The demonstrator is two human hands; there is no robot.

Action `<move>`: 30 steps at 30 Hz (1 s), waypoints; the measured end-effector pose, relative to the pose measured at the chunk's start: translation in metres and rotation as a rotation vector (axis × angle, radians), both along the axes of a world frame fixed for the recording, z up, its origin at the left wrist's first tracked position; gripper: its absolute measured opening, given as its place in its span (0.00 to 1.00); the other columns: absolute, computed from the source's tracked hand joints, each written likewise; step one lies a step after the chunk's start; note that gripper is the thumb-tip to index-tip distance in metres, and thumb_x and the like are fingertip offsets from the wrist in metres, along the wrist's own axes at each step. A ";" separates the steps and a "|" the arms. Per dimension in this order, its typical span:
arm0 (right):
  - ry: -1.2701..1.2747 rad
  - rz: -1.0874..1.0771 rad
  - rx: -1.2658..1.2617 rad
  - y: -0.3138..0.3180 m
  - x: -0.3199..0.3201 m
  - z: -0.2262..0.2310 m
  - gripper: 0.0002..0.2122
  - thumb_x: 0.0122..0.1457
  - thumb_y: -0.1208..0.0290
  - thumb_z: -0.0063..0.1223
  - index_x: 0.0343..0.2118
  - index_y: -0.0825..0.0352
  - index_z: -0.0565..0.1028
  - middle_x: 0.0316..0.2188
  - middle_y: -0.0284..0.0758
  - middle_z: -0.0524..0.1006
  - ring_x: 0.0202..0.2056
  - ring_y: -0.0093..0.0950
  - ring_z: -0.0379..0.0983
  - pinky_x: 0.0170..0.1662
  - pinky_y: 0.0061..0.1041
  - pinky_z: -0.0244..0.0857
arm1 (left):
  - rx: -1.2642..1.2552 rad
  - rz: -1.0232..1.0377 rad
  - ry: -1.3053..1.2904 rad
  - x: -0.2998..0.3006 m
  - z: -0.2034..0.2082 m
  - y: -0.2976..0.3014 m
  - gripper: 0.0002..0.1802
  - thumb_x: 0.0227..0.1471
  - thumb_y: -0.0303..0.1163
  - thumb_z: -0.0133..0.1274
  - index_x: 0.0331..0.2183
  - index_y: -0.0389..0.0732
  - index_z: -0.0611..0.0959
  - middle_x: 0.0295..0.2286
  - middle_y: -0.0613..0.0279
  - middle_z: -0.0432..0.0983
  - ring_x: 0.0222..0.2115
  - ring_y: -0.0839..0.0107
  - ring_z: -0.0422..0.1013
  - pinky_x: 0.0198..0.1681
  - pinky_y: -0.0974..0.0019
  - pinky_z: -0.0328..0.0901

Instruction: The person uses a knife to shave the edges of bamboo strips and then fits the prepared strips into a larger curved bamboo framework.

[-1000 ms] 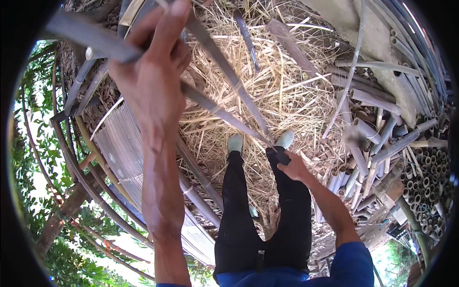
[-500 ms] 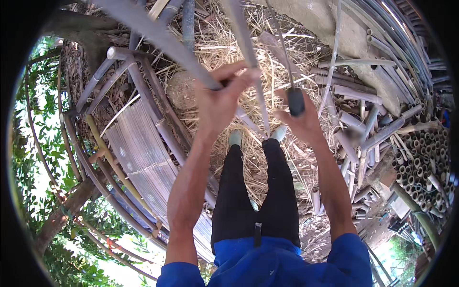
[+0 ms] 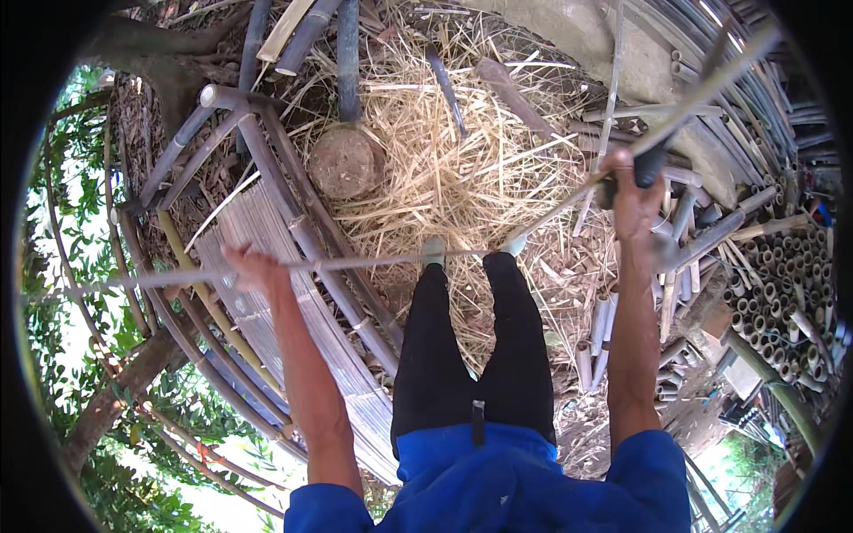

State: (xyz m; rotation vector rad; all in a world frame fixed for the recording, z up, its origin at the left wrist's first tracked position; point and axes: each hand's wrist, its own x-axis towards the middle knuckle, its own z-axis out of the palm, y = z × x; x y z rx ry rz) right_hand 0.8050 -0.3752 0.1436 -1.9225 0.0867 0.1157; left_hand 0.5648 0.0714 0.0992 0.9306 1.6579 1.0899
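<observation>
My left hand reaches out to the left, its fingers closed around a long, thin bamboo strip. On the right, my right hand grips a second bamboo strip together with the black handle of a knife. The knife's dark blade points up and away, partly behind the strip. Both strips come together low near my feet and spread apart in a wide V. Motion blurs the strips' outer ends and the fingers of my left hand.
Straw-like shavings cover the ground ahead, around a round wood block. A dark blade-like piece and a wooden piece lie there. A slatted bamboo bench stands left; cut bamboo tubes are stacked right.
My hands have moved apart from in front of me, left hand outward left, right hand outward right. The strips have swung wide open, and my right hand now grips one along with the knife.
</observation>
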 end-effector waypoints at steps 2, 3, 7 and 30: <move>-0.177 -0.011 0.049 -0.015 0.002 -0.005 0.17 0.61 0.54 0.62 0.35 0.68 0.80 0.24 0.32 0.80 0.21 0.20 0.74 0.24 0.21 0.69 | 0.085 -0.059 -0.048 -0.034 -0.005 -0.012 0.22 0.61 0.48 0.53 0.25 0.40 0.79 0.11 0.75 0.58 0.10 0.83 0.54 0.09 0.74 0.51; -0.175 -0.007 0.051 -0.011 0.001 -0.002 0.17 0.61 0.54 0.62 0.35 0.68 0.80 0.24 0.32 0.80 0.21 0.20 0.74 0.24 0.21 0.69 | 0.167 -0.109 -0.081 -0.043 -0.004 -0.018 0.21 0.61 0.47 0.54 0.26 0.39 0.80 0.11 0.75 0.59 0.10 0.83 0.55 0.09 0.74 0.51; 0.022 0.245 0.029 0.026 -0.013 -0.004 0.18 0.58 0.56 0.66 0.38 0.69 0.80 0.23 0.30 0.79 0.18 0.19 0.71 0.19 0.19 0.64 | 0.315 -0.640 -0.348 0.029 0.028 -0.111 0.17 0.61 0.42 0.56 0.34 0.35 0.80 0.21 0.62 0.78 0.21 0.74 0.72 0.28 0.70 0.70; 0.257 0.852 -0.275 0.101 -0.110 -0.007 0.42 0.34 0.48 0.79 0.50 0.71 0.73 0.39 0.45 0.79 0.40 0.38 0.76 0.47 0.35 0.69 | 0.095 -1.310 -0.348 0.014 0.169 -0.132 0.12 0.63 0.29 0.53 0.43 0.31 0.84 0.35 0.51 0.84 0.38 0.62 0.80 0.47 0.60 0.74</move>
